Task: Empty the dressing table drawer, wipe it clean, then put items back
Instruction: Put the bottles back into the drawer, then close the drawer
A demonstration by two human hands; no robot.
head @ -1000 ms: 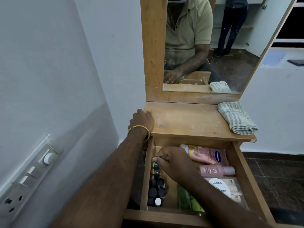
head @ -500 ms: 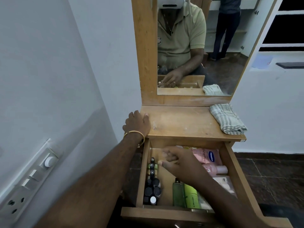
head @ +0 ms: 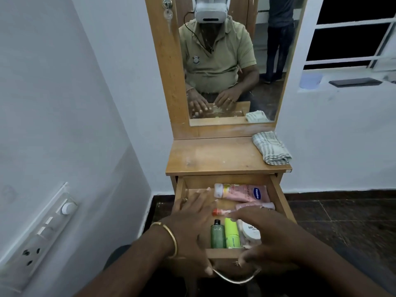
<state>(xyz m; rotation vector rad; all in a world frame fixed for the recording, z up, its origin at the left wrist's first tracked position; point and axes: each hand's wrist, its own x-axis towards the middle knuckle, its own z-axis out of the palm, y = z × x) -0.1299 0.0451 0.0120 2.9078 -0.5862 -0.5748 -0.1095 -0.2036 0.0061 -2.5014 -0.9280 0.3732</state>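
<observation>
Open drawer (head: 276, 195), still stocked: pink tube (head: 243, 191) at 12 o'clock, green bottle (head: 218, 234) at 6; left hand (head: 194, 219) & right hand (head: 265, 230) spread flat over contents, gripping nothing.

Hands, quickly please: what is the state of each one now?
Left hand: open, fingers spread over the drawer, holding nothing.
Right hand: open, fingers reaching over the items, gripping nothing visible.

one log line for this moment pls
stage: emptying, not begun | drawer: open, full | left hand: open over drawer | right hand: open over bottles | cloth: on tabletop
</observation>
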